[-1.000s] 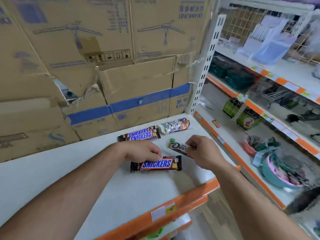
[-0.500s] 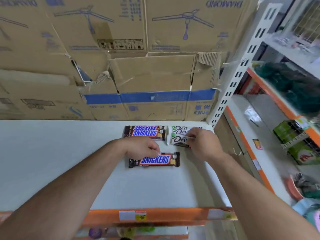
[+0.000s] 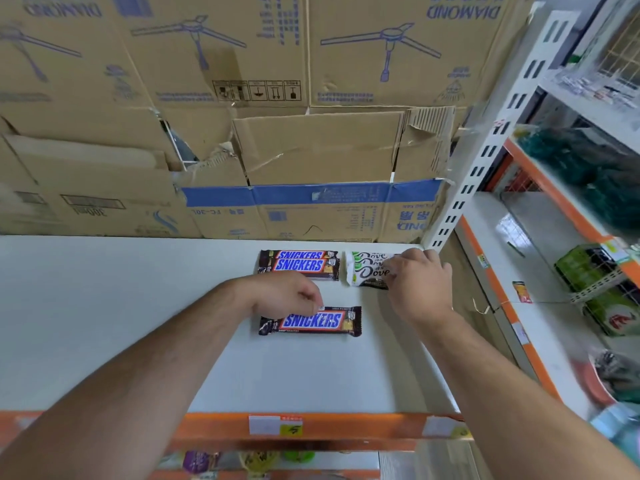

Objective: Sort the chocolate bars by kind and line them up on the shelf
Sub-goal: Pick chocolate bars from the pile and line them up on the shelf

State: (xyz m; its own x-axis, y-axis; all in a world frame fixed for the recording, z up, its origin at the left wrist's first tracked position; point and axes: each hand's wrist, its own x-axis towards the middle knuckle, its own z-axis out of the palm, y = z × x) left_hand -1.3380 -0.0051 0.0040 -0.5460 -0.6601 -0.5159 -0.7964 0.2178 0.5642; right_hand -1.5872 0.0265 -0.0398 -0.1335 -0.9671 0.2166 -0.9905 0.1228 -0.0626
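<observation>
I have both hands working at the back right corner of the white shelf (image 3: 138, 323). My right hand (image 3: 417, 289) lies over the right end of the Dove bars (image 3: 369, 270), fingers curled down onto the wrappers, so it holds that little pile. The bars overlap one another like tiles, and I judge the hand is there to square them up and stop them sliding toward the white upright post (image 3: 485, 161). Just left of them, across a narrow strip of bare shelf, sit the back Snickers bars (image 3: 299, 265). There are two, one lapped on the other, labels up and running the same way as the Dove ones, so each kind has its own group, side by side. The front Snickers bar (image 3: 311, 322) lies alone, nearer to me, parallel to its mates but apart from them. My left hand (image 3: 287, 296) has its fingers curled with the tips on that bar's far long edge. I take it for a light pinch, though the thumb is hidden. Such a grip would suit sliding the bar back to join the other two, which looks to me like the step left to do. The cardboard boxes (image 3: 311, 150) stand along the shelf's back edge and would serve as a stop for the rows.
</observation>
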